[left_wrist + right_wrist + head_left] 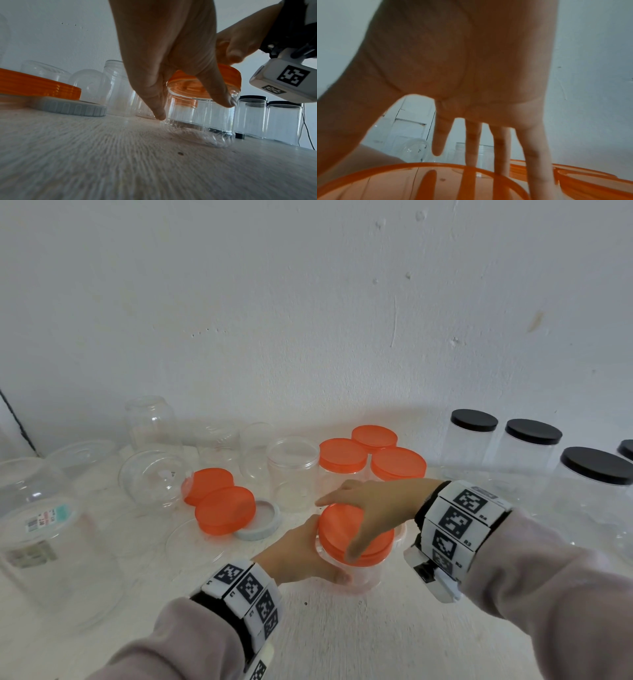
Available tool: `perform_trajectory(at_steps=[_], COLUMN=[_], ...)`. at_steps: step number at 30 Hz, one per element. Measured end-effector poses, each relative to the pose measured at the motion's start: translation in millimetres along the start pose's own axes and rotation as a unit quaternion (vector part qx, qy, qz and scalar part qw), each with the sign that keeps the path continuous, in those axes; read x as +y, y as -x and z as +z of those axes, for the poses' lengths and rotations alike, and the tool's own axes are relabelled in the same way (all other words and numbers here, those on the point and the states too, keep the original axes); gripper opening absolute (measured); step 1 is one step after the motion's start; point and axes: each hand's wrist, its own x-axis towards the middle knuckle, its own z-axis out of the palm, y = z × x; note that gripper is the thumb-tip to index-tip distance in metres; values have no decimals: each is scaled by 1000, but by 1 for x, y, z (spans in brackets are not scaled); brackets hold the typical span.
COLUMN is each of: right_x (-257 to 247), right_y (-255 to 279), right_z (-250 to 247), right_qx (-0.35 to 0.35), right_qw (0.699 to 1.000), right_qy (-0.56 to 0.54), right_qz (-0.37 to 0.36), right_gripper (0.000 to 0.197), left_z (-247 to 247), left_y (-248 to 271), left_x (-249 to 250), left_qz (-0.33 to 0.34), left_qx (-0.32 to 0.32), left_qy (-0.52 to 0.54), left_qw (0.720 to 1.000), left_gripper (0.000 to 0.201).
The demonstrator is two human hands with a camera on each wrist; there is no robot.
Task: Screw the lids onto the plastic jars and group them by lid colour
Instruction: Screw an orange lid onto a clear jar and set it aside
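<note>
A clear plastic jar [363,577] stands near the middle of the table, and my left hand [301,553] grips its side from the left. In the left wrist view the thumb and fingers of that left hand [171,67] wrap the jar [197,115]. An orange lid [342,529] sits on the jar's mouth. My right hand [370,508] comes down over it, thumb on the near rim and fingers over the far rim. From the right wrist, the right hand [453,67] spreads above the lid [402,182], its index finger lifted off.
Three orange-lidded jars [373,460] stand just behind the hands, and black-lidded jars [534,446] stand at the right. Two loose orange lids [226,508] and a pale grey lid [263,525] lie to the left. An open jar [291,474] and several more clear jars fill the left side.
</note>
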Motion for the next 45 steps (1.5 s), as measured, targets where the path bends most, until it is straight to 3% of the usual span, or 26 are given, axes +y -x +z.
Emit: perform_trajectory(at_steps=[4, 10, 13, 17, 24, 27, 30, 37, 42, 45], right_x=[-2, -2, -2, -2, -6, -6, -3, -6, -7, -5], right_y=[-1, -5, -1, 0, -7, -3, 0, -8, -2, -4], right_z=[4, 6, 2, 1, 10, 3, -2, 10, 0, 2], right_qx=[12, 33, -1, 0, 40, 5, -11, 42, -7, 6], right_qw=[1000, 996, 999, 999, 996, 999, 1000, 997, 999, 999], right_qy=[15, 57, 43, 36, 50, 41, 25, 42, 39, 34], right_qz=[5, 61, 23, 0, 68, 28, -1, 59, 13, 2], right_gripper=[84, 101, 103, 92, 103, 103, 90, 99, 101, 93], left_z=[0, 0, 0, 1, 0, 0, 1, 1, 1, 1], left_y=[0, 1, -1, -1, -2, -2, -2, -2, -1, 0], left_x=[0, -1, -2, -2, -3, -3, -3, -3, -1, -1], left_qz=[4, 2, 2, 9, 1, 1, 7, -2, -2, 3], left_qx=[-1, -2, -2, 0, 6, 3, -1, 5, 1, 2], left_qy=[7, 12, 11, 10, -11, -3, 6, -11, -9, -5], left_qw=[1000, 1000, 1000, 1000, 1000, 1000, 1000, 1000, 1000, 1000], left_gripper=[106, 104, 106, 108, 103, 107, 111, 104, 109, 111])
